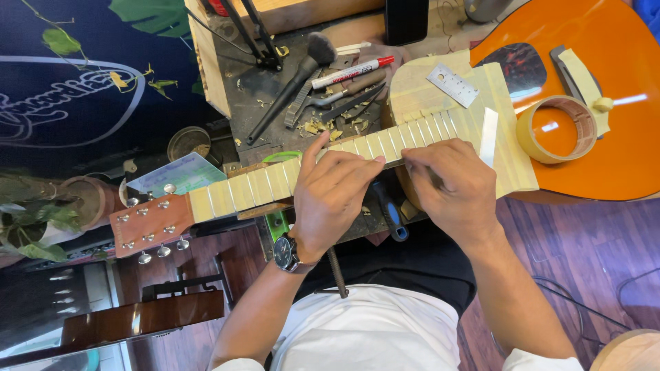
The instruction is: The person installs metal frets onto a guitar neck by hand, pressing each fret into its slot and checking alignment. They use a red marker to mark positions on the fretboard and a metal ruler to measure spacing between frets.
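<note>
the person wears a white short-sleeved shirt (371, 333), its sleeve edges showing at 7 and 5 o'clock, over dark trousers (405, 264). a wristwatch (285, 253) with a round dark dial, metal case and dark strap sits on the wrist of the left hand (330, 196). the right hand (450, 189) and both forearms are bare.

The orange guitar body (605, 89) at two o'clock is glossy lacquered wood, and matt cream paper tape covers the long fretboard (289, 180). The reddish wooden headstock (152, 221) at nine o'clock carries shiny metal tuners, while the small steel ruler (452, 85) looks brushed, perhaps dull.
</note>
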